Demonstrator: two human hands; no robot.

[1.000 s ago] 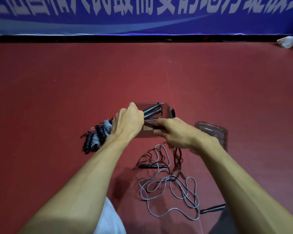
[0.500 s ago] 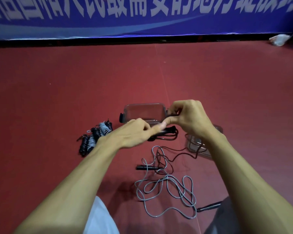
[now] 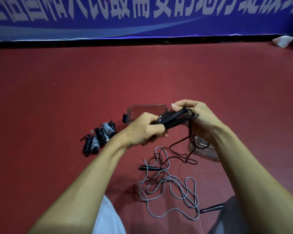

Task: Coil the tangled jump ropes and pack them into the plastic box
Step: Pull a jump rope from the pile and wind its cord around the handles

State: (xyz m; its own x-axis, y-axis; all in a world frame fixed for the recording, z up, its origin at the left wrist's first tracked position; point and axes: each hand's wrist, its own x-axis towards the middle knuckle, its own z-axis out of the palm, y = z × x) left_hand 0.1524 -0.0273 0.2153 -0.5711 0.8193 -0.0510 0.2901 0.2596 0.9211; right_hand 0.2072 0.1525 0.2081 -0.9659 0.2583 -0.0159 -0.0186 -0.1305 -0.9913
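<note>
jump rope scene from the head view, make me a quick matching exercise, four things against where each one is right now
Things:
1. black rope handles
2. grey rope
3. coiled ropes
4. box

Places:
A. loose tangle on the floor near the person
B. on the floor beyond the hands, open and see-through
C. held between the left hand and the right hand
D. in a row on the floor, left of the box

Pairs: 1-C, 2-A, 3-D, 4-B
</note>
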